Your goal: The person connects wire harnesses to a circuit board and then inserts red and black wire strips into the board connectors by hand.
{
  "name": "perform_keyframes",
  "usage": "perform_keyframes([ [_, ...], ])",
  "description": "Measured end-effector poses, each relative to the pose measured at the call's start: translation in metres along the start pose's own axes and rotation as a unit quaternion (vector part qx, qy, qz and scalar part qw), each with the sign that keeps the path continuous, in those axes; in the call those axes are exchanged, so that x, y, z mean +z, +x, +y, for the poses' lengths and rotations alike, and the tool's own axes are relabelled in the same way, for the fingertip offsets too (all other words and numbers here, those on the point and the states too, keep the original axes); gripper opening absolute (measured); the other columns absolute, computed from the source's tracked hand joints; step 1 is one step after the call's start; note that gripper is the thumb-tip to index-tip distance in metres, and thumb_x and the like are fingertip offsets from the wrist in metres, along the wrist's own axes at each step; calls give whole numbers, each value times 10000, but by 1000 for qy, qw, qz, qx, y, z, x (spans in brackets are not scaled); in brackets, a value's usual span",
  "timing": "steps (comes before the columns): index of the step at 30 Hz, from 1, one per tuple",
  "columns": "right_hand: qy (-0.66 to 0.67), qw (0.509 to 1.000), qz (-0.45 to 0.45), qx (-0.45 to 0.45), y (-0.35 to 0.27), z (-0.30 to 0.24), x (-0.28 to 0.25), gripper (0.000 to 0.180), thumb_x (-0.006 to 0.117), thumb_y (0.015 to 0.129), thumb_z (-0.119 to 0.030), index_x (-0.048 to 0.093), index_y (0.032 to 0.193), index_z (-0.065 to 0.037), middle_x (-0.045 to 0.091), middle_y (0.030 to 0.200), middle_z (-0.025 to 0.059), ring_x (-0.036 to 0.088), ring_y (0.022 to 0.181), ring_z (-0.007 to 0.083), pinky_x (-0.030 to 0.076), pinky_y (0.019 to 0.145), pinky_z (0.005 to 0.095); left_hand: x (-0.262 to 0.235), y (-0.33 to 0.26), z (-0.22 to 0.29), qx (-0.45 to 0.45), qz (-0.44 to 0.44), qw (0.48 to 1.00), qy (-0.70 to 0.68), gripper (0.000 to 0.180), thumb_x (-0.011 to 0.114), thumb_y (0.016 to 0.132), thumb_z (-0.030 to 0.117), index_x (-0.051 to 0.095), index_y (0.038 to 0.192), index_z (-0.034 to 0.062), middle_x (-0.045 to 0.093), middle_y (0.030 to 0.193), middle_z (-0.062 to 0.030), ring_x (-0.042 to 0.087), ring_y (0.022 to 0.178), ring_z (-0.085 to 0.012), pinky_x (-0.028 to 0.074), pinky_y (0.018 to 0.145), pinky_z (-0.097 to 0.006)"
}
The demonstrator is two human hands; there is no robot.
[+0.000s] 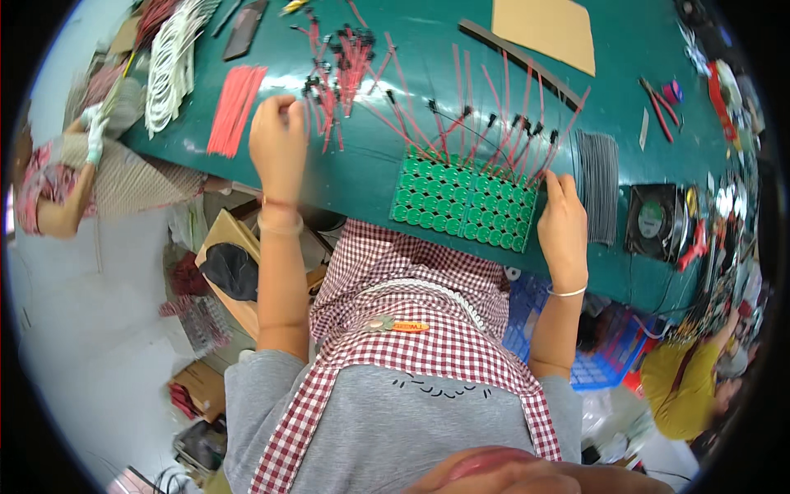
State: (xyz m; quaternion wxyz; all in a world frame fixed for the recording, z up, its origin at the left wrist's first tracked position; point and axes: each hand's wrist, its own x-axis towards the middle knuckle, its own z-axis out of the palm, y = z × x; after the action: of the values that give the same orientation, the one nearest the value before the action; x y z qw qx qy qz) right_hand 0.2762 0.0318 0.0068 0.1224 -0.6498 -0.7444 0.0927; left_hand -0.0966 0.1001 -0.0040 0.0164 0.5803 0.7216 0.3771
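A panel of small round green circuit boards (465,198) lies at the near edge of the table. Red wires (485,144) with black connectors fan out from its far side. At the panel's right edge, my right hand (564,226) has its thumb and fingers closed on the upper right corner. My left hand (278,148) is over the table to the left, its fingers curled together; whatever they hold is hidden. Just beyond it lies a loose pile of red wires with black connectors (354,62). A bundle of bare red strips (236,111) rests to its left.
Right of the panel are a bundle of grey wires (599,185), a black fan (654,221) and red-handled pliers (660,111). A dark bar (518,62) and a tan sheet (543,29) lie at the back. White cable coils (169,70) and another person's gloved hand (95,132) are at far left.
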Motion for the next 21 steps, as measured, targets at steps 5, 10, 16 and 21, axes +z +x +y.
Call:
perform_keyframes([
  [5,9,999,21,45,-13,4,-4,326,469,873,52,549,1188,36,546,1041,188,599,863,401,482,740,464,36,33,-11,7,-182,950,253,575,779,709,495,650,897,-33,648,917,-217,638,922,-371,543,752,-454],
  [10,75,991,42,98,-31,-6,-18,258,497,929,-9,583,1170,22,569,967,171,594,806,352,471,734,409,47,30,-14,27,-253,946,201,306,676,816,259,641,855,-42,646,908,-215,647,877,-377,552,720,-449],
  [16,156,983,60,71,-36,-46,-34,225,519,931,-22,606,1135,15,546,843,139,523,659,266,428,612,357,51,6,-18,34,-98,979,178,197,539,860,108,505,896,-83,629,884,-314,647,865,-400,543,657,-455],
  [21,229,970,48,-70,-36,-88,-26,204,545,917,-19,623,1105,-3,522,766,124,504,609,244,412,564,339,31,7,-54,-57,-76,995,-32,225,489,897,115,466,1003,-82,602,834,-238,575,619,-333,465,552,-443],
])
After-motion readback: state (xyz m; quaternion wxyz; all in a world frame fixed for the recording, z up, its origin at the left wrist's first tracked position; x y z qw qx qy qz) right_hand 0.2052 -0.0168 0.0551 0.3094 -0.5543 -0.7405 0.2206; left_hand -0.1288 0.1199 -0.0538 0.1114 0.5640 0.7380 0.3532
